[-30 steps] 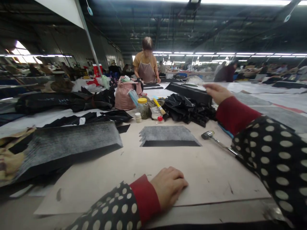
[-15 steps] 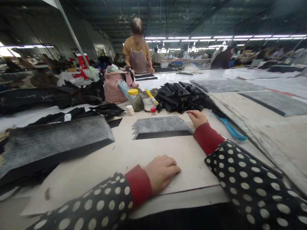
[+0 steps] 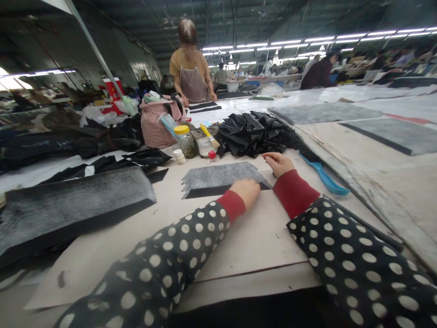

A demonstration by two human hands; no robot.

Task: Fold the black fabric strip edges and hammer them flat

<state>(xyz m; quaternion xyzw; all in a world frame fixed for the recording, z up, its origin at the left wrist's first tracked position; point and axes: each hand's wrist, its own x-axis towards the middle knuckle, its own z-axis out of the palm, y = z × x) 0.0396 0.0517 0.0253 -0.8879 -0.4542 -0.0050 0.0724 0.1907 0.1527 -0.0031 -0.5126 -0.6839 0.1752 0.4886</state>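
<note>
A small stack of grey fabric pieces with a black lower edge [image 3: 218, 175] lies on a beige board [image 3: 262, 237] in front of me. My left hand [image 3: 246, 191] has its fingers curled down on the stack's front right edge. My right hand [image 3: 278, 164] lies palm down just beyond the stack's right corner, fingers stretched loosely to the left with nothing seen in them. Both arms wear black sleeves with white dots and red cuffs.
A bigger grey stack [image 3: 78, 200] lies at the left and a heap of black pieces [image 3: 254, 132] behind. A yellow-lidded jar [image 3: 186, 141], a brush [image 3: 209, 135], a pink bag [image 3: 159, 123] and a blue tool [image 3: 324, 177] are nearby. A person in an apron [image 3: 191, 68] stands across the table.
My left hand has slid forward from the board's near edge to the small grey stack. My right hand came down from the far black piece to the stack's right corner.
</note>
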